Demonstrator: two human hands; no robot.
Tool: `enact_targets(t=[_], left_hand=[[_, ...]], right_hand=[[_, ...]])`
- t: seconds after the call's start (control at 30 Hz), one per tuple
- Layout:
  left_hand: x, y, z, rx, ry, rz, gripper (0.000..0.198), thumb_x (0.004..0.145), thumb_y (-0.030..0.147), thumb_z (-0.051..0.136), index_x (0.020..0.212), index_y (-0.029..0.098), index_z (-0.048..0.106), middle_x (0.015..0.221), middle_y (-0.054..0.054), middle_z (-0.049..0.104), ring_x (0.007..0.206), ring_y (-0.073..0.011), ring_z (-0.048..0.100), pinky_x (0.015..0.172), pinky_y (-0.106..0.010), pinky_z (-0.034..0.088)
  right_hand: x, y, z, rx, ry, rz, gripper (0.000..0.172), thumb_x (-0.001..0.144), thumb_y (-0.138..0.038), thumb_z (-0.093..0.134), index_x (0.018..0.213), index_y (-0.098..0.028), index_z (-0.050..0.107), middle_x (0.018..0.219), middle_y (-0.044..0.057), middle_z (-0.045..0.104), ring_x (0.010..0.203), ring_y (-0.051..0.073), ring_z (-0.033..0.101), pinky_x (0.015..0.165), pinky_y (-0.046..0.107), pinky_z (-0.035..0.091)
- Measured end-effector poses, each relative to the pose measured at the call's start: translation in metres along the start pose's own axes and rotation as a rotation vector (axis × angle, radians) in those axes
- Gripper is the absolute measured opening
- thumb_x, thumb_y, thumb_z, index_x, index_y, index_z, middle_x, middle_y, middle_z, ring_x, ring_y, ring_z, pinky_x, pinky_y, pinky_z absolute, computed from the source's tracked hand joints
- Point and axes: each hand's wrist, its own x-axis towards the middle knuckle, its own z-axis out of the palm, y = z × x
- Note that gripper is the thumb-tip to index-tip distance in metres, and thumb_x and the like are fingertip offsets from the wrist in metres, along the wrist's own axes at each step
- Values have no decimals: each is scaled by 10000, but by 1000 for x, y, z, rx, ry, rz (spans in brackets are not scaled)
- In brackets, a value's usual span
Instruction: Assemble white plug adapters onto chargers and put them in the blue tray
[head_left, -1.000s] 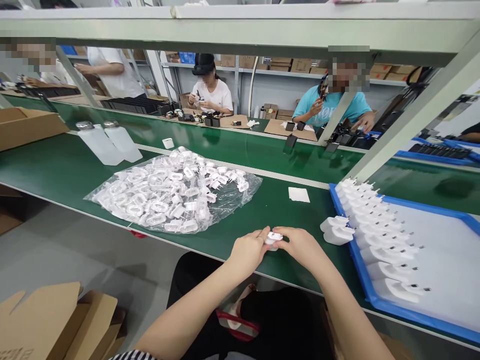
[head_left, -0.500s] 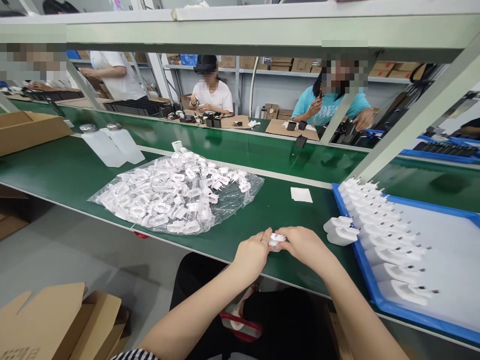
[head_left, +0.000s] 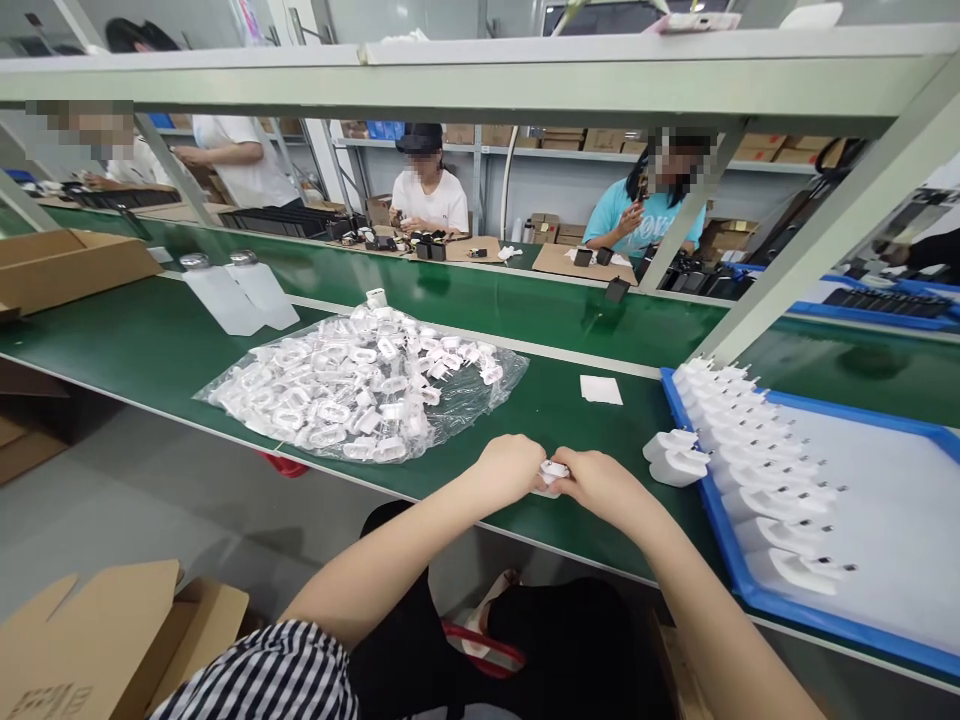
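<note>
Close to the table's front edge, my left hand [head_left: 513,468] and my right hand [head_left: 598,482] meet around a small white plug piece [head_left: 553,470], each with its fingers closed on a side of it. To the left lies a clear plastic bag [head_left: 469,400] with several white plug parts [head_left: 330,385] on and in it. Right of my hands stand white plug adapters [head_left: 676,460], beside a blue-rimmed tray [head_left: 712,540] holding rows of white adapters [head_left: 780,500] with metal pins. A white paper square [head_left: 601,390] lies beyond my hands.
Two white bottles [head_left: 240,295] and a cardboard box [head_left: 75,268] are at the back left of the green table [head_left: 112,335]. An overhead shelf beam [head_left: 480,85] and a slanted post [head_left: 825,210] frame the table. People work across it. Open cartons [head_left: 97,640] stand lower left.
My left hand has turned, with its knuckles raised and its forearm higher. Both hands remain on the white plug piece. The view has shifted slightly.
</note>
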Motion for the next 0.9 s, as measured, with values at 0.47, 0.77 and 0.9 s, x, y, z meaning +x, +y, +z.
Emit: enact_targets(t=[0.47, 0.77, 0.9], left_hand=[[18, 5, -17, 48, -236, 105, 144, 626, 214, 520, 671, 93, 583, 617, -83, 575, 554, -177, 536, 452, -230, 377], [21, 2, -16, -9, -462, 181, 178, 615, 285, 538, 584, 112, 568, 502, -36, 553, 475, -141, 512, 442, -219, 368], [15, 6, -14, 64, -393, 145, 185, 614, 291, 530, 654, 118, 582, 567, -50, 565, 514, -163, 518, 434, -229, 355]], right_hand=[[4, -3, -9, -43, -63, -21, 155, 656, -155, 410, 741, -182, 537, 645, 35, 582, 563, 145, 515, 427, 204, 237], [-7, -6, -6, 36, -151, 9, 139, 665, -212, 425, 702, -170, 552, 650, 46, 595, 551, 152, 515, 433, 211, 257], [-6, -8, -3, 74, -131, 41, 124, 629, -179, 444, 675, -175, 559, 629, 33, 592, 547, 146, 512, 434, 208, 266]])
